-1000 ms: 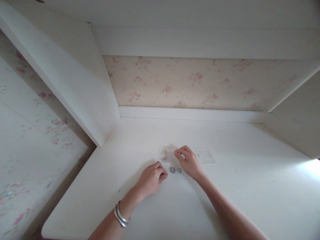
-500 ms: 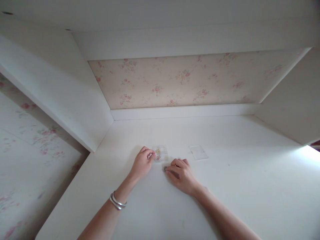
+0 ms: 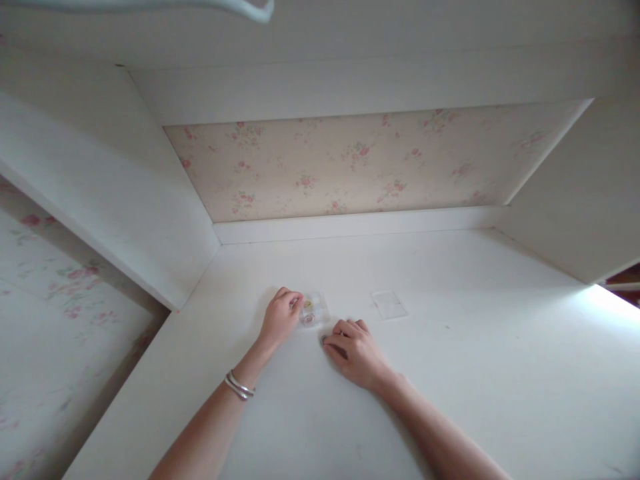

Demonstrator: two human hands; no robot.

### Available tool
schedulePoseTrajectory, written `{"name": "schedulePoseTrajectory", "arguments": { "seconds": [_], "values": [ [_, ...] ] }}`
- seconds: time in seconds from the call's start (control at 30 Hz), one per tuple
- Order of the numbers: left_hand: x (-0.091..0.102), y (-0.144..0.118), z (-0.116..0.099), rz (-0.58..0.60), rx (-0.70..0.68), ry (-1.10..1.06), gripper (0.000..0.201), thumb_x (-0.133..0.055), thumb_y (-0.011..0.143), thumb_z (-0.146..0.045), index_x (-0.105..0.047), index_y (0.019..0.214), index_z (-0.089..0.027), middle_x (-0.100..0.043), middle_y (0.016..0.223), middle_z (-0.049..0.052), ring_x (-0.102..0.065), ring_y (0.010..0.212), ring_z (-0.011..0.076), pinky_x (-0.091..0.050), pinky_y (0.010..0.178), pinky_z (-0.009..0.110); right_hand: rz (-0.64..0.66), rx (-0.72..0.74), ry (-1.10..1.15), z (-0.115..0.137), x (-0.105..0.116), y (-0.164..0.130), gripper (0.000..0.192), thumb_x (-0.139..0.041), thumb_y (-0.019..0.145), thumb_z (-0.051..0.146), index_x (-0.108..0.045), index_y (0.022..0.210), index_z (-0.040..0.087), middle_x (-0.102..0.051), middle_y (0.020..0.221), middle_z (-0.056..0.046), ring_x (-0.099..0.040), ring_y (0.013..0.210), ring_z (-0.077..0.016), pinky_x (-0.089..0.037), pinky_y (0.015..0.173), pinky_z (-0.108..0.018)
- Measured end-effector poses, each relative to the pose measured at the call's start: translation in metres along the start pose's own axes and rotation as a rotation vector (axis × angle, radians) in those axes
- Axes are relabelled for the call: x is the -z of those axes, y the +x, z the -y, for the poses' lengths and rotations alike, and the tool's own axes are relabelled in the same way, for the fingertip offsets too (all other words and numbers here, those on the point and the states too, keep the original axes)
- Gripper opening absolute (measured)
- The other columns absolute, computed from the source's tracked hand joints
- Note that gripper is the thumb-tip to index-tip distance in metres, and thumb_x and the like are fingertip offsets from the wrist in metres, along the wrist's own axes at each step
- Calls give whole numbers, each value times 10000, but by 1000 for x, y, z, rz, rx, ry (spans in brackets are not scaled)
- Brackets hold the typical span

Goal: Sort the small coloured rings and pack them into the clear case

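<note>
A small clear plastic compartment box lies on the white surface. In its left compartments are a yellowish piece and a reddish-brown ring-like piece, too small to make out well. My left hand is closed, with thumb and fingertips pinched at the box's left edge. Just right of and nearer than the box, my right hand rests low on the surface. Its thumb and forefinger pinch a small dark round piece. Farther right lies a flat clear plastic lid, apart from both hands.
The white tabletop runs back to a low ledge below flowered wallpaper. White panels stand at left and right, with a board overhead. A pale curved rod or cable crosses the top left.
My view has shifted slightly, and the pale curved thing has come in at the top. Both hands keep nearly the same grip and place beside the box.
</note>
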State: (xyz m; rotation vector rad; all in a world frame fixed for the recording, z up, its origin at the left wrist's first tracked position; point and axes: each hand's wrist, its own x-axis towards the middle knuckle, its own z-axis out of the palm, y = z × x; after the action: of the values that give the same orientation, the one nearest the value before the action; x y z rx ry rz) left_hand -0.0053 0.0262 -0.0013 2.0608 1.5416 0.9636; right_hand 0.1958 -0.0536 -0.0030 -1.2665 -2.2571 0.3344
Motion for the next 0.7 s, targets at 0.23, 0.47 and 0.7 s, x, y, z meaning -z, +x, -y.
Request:
{"name": "schedulePoseTrajectory", "arguments": {
  "seconds": [0.23,0.47,0.7],
  "values": [
    [19,-31,-14,-36,43,-68,293,-449,894,-380,-649,914,-166,-567,851,46,-532,743,139,-432,700,259,22,26,-8,2,3,2,237,-432,923,257,-652,846,208,-569,819,-42,-492,789,-142,-292,760,-307],
    [12,-56,-35,57,-12,-130,239,-459,904,-336,-634,892,-175,-578,852,37,-533,736,122,-428,701,233,-17,-21,65,-3,0,1,195,-475,910,274,-665,890,236,-570,835,-30,-507,800,-140,-329,759,-307],
    [-1,-69,-48,251,-86,-12,237,-432,913,-264,-659,872,-210,-583,881,39,-571,780,134,-439,703,235,-226,-170,270,-16,-5,16,204,-516,883,323,-683,874,206,-556,812,-42,-529,767,-142,-427,713,-283]
  ]
}}
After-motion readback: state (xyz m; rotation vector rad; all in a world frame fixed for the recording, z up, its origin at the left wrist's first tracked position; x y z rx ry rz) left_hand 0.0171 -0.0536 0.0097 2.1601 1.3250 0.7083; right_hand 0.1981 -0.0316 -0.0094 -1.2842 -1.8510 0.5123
